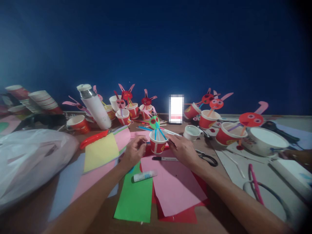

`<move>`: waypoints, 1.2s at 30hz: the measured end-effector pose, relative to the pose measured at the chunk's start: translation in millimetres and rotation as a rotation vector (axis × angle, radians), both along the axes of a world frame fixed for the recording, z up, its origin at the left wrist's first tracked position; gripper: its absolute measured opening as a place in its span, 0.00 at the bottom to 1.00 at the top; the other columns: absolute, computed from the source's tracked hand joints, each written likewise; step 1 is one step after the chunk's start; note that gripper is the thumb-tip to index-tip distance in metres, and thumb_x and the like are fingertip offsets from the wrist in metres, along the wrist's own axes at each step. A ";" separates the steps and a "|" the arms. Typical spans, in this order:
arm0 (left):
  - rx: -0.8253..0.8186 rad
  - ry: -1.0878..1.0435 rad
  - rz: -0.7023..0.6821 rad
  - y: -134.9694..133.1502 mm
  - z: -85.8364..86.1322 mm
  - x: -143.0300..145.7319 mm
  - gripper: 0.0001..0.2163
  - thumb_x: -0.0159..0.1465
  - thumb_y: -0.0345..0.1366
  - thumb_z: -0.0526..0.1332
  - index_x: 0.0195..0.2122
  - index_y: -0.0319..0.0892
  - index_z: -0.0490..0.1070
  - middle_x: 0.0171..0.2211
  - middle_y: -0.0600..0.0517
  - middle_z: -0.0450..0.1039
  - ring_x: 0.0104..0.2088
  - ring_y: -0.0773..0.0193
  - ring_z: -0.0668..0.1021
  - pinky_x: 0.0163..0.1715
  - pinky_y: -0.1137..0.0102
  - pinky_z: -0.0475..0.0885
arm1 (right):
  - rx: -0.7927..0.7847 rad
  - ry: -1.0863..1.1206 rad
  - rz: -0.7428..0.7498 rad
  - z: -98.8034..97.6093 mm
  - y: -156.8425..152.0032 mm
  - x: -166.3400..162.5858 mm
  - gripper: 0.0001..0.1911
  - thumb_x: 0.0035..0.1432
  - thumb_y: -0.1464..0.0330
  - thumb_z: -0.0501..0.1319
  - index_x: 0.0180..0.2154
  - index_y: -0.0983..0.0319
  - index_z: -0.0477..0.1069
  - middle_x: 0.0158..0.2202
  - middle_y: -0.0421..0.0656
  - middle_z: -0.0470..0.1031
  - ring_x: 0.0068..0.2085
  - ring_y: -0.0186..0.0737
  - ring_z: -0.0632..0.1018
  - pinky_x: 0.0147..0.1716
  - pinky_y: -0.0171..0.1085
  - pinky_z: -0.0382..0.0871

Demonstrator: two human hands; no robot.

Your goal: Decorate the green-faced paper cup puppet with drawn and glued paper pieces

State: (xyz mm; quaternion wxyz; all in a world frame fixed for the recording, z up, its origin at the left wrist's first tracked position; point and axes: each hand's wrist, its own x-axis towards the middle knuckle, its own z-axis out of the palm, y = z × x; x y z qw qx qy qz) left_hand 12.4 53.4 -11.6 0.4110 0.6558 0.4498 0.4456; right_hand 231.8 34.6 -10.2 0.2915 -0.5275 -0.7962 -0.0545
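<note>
A red and white paper cup (158, 147) stands upright between my hands. Blue strips rise out of it to a green paper head (154, 122) with red eyes and pink ears. Just left of the cup, my left hand (136, 150) is loosely curled, thumb and fingers apart, holding nothing. The fingers of my right hand (183, 149) reach out to the cup's right side and appear to touch it near the rim; their tips are partly hidden. A black and white marker (165, 159) lies in front of the cup. Nearer me, a glue stick (145, 176) rests across green paper (134, 198) and pink paper (176, 188).
Several cups with red or pink paper heads line the back, one a large red head (251, 119). A white flask (95, 109), red-handled cutter (94, 139) and plastic bag (34, 162) are left. A mug (192, 132), scissors (209, 159) and white bowl (265, 141) are right.
</note>
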 end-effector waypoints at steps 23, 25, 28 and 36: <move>0.028 0.073 0.018 4.3 6.0 -1.2 0.08 0.56 0.36 0.60 0.35 0.40 0.74 0.22 0.54 0.73 0.21 0.69 0.73 0.23 0.75 0.68 | -0.003 0.006 -0.012 -1.7 1.0 1.1 0.19 0.58 0.73 0.52 0.51 0.58 0.64 0.43 0.45 0.75 0.41 0.42 0.75 0.39 0.37 0.67; 0.024 0.065 0.003 4.6 5.6 -1.4 0.09 0.56 0.36 0.60 0.36 0.40 0.73 0.24 0.54 0.73 0.21 0.69 0.73 0.23 0.75 0.68 | 0.000 0.006 -0.011 -1.6 0.9 1.1 0.18 0.59 0.72 0.52 0.51 0.58 0.64 0.43 0.45 0.75 0.41 0.42 0.75 0.39 0.37 0.67; 0.013 0.050 -0.021 5.0 3.2 -1.7 0.10 0.57 0.36 0.59 0.38 0.40 0.72 0.25 0.53 0.73 0.21 0.69 0.73 0.22 0.75 0.68 | -0.002 0.003 -0.010 -0.9 0.7 0.9 0.18 0.59 0.72 0.52 0.51 0.58 0.64 0.43 0.45 0.75 0.41 0.43 0.75 0.39 0.37 0.67; 0.004 0.043 -0.054 6.8 -5.6 -4.4 0.08 0.58 0.37 0.57 0.36 0.40 0.68 0.19 0.56 0.69 0.19 0.69 0.73 0.21 0.75 0.69 | -0.004 -0.002 -0.005 0.2 0.2 0.8 0.19 0.58 0.73 0.52 0.51 0.58 0.64 0.42 0.45 0.75 0.41 0.43 0.75 0.39 0.37 0.67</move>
